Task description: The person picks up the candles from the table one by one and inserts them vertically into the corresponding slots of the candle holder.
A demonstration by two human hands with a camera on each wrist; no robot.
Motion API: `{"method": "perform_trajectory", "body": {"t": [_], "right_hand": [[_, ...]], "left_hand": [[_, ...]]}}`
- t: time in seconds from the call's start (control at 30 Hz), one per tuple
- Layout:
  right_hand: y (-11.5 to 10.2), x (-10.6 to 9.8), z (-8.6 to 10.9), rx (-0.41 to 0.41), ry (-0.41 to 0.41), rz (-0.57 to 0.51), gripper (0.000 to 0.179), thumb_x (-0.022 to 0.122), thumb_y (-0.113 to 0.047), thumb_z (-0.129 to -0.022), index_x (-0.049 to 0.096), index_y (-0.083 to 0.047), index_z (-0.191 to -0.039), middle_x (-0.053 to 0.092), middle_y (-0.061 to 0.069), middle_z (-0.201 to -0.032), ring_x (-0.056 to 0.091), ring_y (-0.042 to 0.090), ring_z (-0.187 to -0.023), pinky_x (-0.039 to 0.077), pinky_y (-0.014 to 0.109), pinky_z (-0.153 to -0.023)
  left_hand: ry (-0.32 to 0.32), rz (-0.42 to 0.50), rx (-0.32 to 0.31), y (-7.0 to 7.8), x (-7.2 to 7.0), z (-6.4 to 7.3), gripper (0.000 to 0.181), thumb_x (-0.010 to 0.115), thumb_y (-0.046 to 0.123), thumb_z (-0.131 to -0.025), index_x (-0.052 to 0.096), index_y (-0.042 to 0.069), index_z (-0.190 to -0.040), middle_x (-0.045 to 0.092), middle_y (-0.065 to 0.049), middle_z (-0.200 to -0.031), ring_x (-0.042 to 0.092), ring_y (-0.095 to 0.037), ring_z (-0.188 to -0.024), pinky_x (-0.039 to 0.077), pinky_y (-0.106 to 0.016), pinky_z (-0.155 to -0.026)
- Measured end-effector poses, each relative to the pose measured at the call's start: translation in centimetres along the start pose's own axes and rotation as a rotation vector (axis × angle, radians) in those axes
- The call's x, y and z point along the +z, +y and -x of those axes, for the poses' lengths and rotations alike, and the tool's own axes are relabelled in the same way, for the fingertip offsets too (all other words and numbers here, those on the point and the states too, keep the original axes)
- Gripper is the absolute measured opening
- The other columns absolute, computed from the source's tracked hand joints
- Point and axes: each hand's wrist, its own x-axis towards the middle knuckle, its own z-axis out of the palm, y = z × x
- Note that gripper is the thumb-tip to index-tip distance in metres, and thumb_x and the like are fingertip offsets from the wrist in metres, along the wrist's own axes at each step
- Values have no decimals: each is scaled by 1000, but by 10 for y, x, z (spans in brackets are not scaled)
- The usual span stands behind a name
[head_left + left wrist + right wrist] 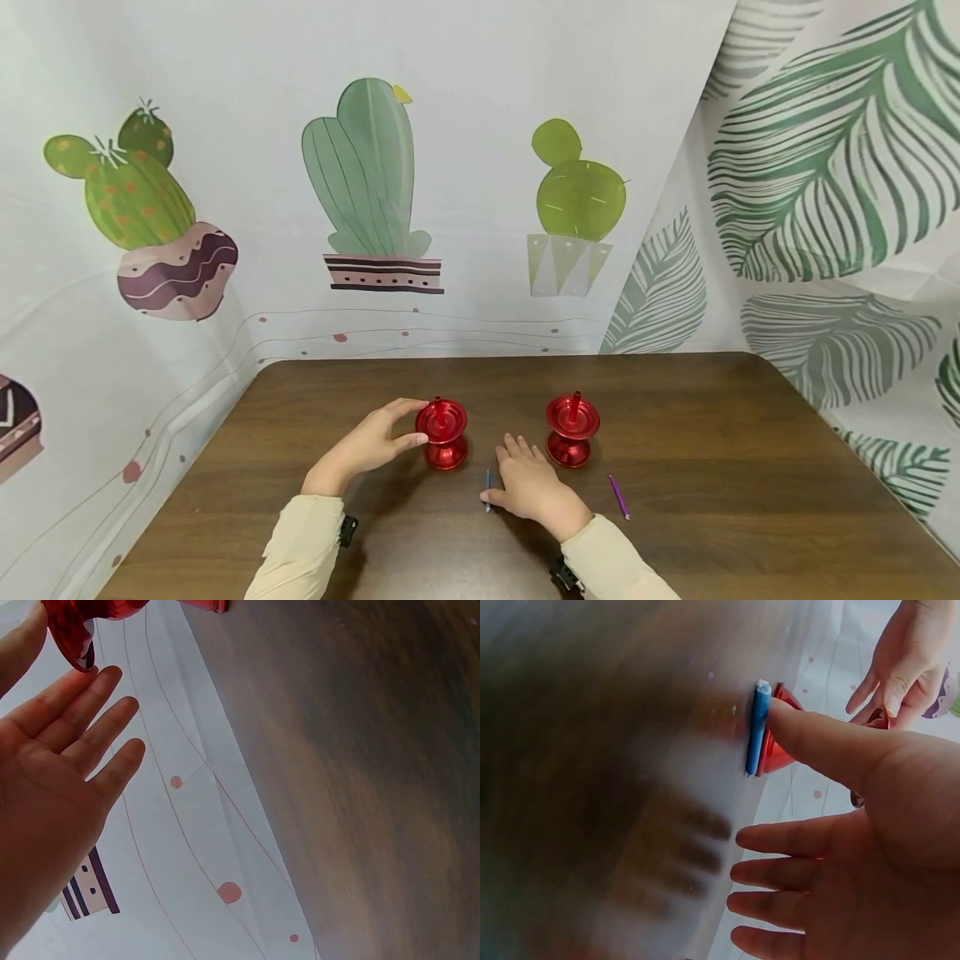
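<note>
A red candle holder, with a wide dish on a flared foot, stands upright on the table. My left hand holds its dish rim from the left between thumb and fingers; in the left wrist view the dish sits between thumb and fingertips. Flat on the table lies a thin blue candle with a pale end. My right hand is spread low over the table, fingers straight, its thumb overlapping the blue candle in the head view.
A second red candle holder stands just beyond and right of my right hand. Near its foot, to the right, a thin purple candle lies on the brown wooden table. Behind the table hangs a cloth printed with cacti and leaves.
</note>
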Motion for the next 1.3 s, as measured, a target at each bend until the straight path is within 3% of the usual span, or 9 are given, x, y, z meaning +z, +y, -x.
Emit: {"method": "perform_trajectory", "body": {"t": [0.23,0.5,0.67,1.0,1.2,1.3], "right_hand": [[0,0,-1,-28,38,13,58,79,-30,-80,60,8,-119,49,28,-135,42,46,-129,36,56,-104],[-3,2,-2,-94,103,99,25,78,-16,-80,63,0,-93,60,23,-119,50,44,-122,44,53,-99],[-4,4,-1,-128,153,165,17,74,-6,-79,66,1,-91,62,20,-112,53,43,-119,47,51,-95],[-3,3,1,-132,174,227,18,71,-2,-79,63,2,-95,60,20,-108,51,46,-117,46,52,-94],[-2,-7,-1,-161,259,151,14,69,-3,-83,58,3,-90,59,21,-103,54,48,-109,49,55,-88],[0,-13,-4,-169,283,76,13,67,-1,-85,53,0,-84,56,15,-91,57,42,-98,51,51,-79]], "left_hand": [[2,-10,10,0,-1,-1,53,70,23,-89,53,-2,-132,56,-15,-131,50,-35,-125,40,-53,-102],[2,-10,-3,0,-3,-2,53,70,24,-88,53,-1,-132,56,-14,-131,50,-35,-125,40,-53,-102],[0,-12,-5,1,-3,-1,53,70,24,-88,53,-1,-132,56,-15,-131,50,-36,-125,40,-53,-102],[-8,1,-9,0,-1,0,54,70,24,-89,52,-2,-132,55,-16,-132,49,-36,-125,40,-54,-102],[-6,-6,15,1,0,1,53,69,24,-89,52,-3,-132,56,-16,-131,50,-36,-124,40,-54,-102],[-5,-3,17,1,0,1,53,69,23,-89,52,-3,-132,56,-16,-130,50,-36,-124,40,-54,-102]]}}
